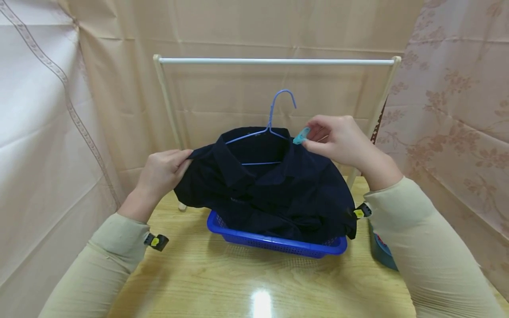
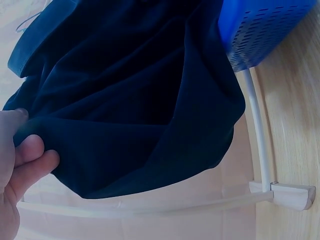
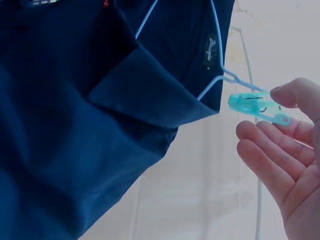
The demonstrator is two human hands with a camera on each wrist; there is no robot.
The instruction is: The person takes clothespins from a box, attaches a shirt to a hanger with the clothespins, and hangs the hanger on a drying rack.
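Observation:
A dark short-sleeved collared shirt (image 1: 254,194) hangs on a blue wire hanger (image 1: 272,115), whose hook stands up above the collar. My left hand (image 1: 164,171) pinches the shirt at its left shoulder side; in the left wrist view thumb and fingers grip the cloth (image 2: 115,155). Between thumb and forefinger, my right hand (image 1: 338,137) holds a turquoise clothespin (image 1: 301,135) near the collar's right side. The right wrist view shows the clothespin (image 3: 257,106) apart from the collar (image 3: 155,90), with the other fingers loosely bent below it.
Under the shirt, its lower part lying inside, a blue plastic basket (image 1: 274,244) stands on the wooden table (image 1: 191,274). Behind rises a rack with a white horizontal bar (image 1: 278,61). A grey-green round container (image 1: 383,254) sits at right, partly behind my right sleeve.

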